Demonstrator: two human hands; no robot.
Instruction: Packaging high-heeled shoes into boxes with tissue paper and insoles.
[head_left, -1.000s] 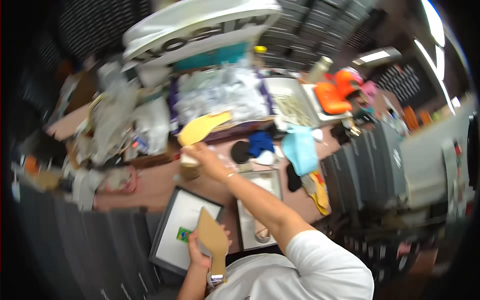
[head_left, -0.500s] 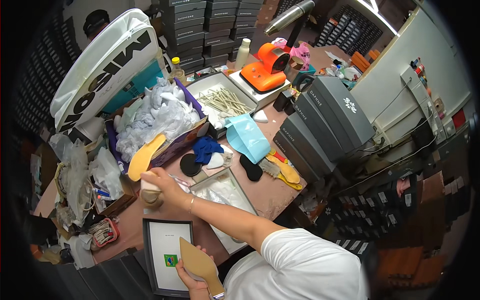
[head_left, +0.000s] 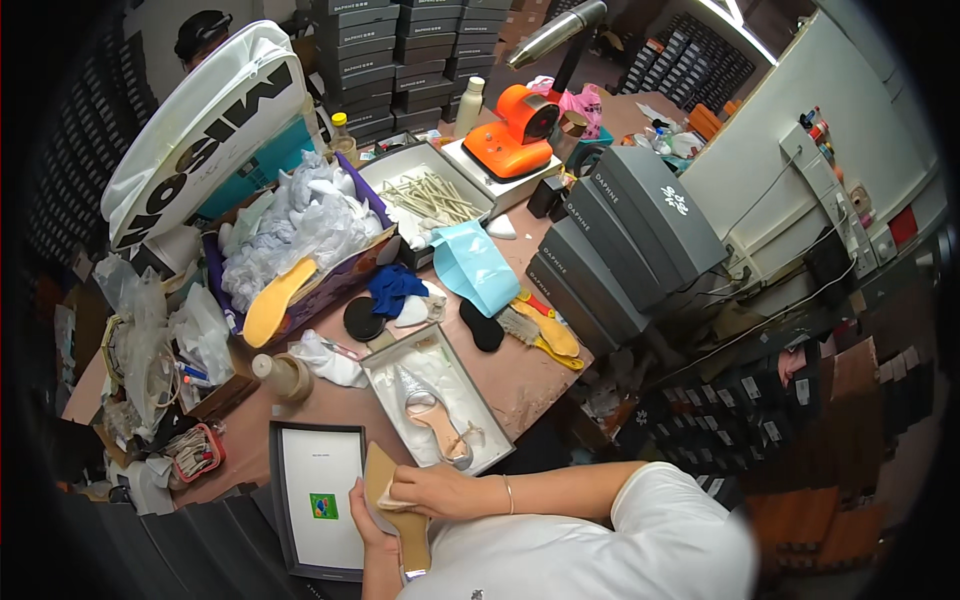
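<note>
My left hand (head_left: pixel 370 530) grips a pointed shoe (head_left: pixel 383 465) near my body, its tan sole turned up toward me. Across that sole lies my right hand (head_left: pixel 440 492), fingers closed on a small pale wiping cloth (head_left: pixel 397 499) pressed to the surface; its exact kind is hard to make out. In the open shoebox (head_left: pixel 490 415) just beyond rests a silver shoe (head_left: pixel 432 415) on white paper. Left of my hands is a dark-rimmed box lid (head_left: pixel 300 470) with a green label inside. A pale round pump bottle (head_left: pixel 283 377) stands farther off, away from both hands.
A yellow insole (head_left: pixel 278 303) leans on a box of crumpled paper (head_left: pixel 300 225). Beyond are a tray of sticks (head_left: pixel 430 195), an orange device (head_left: pixel 513 135), and a blue mask (head_left: pixel 477 265). Stacked grey shoeboxes (head_left: pixel 640 230) line the right; brushes (head_left: pixel 545 335) lie before them.
My right hand has left the pale bottle and come back to the sole in my left hand. The silver shoe in the box and a white crumpled cloth now show, uncovered by my arm.
</note>
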